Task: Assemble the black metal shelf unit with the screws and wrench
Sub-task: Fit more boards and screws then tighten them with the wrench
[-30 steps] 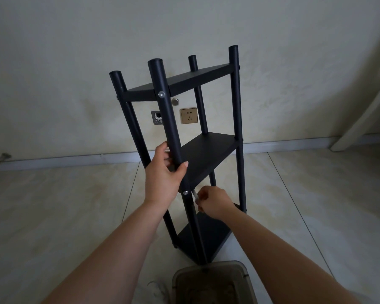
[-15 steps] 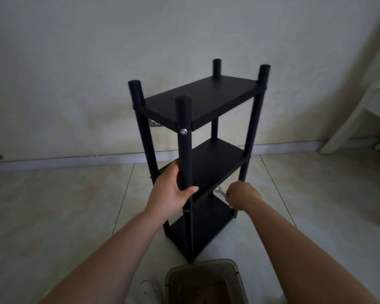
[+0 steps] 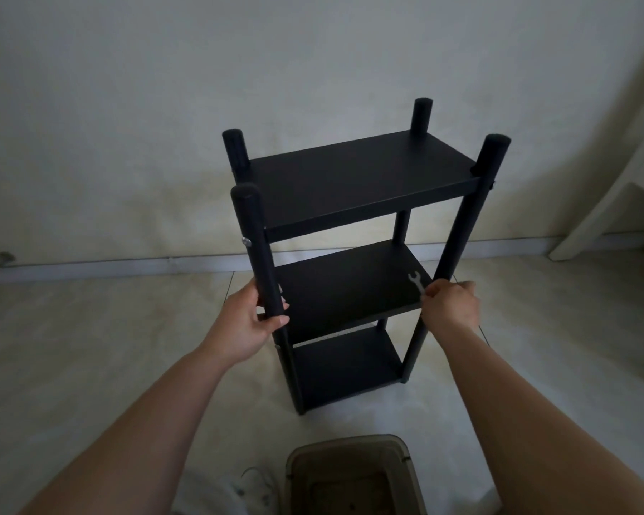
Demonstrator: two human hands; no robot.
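The black metal shelf unit [image 3: 354, 254] stood upright on the tiled floor [image 3: 90, 347] close to the wall, its long axis vertical and its three boards stacked one above another, straight ahead of the person and within reach of both arms. A brown plastic bin [image 3: 354, 477] sat on the floor nearer the person, just short of the unit's base. The left hand [image 3: 253, 321] was wrapped around the near left post at about the middle board's height, fingers curled round the tube. The right hand [image 3: 450, 306] sat at the near right post, level with the middle board, pinching a small silver wrench [image 3: 416, 283] whose open jaw pointed up and inward over that board. A screw head [image 3: 246, 241] showed on the left post under the top board. I judged the right hand nearer the middle board's right-corner joint; whether a screw sat there I could not tell.
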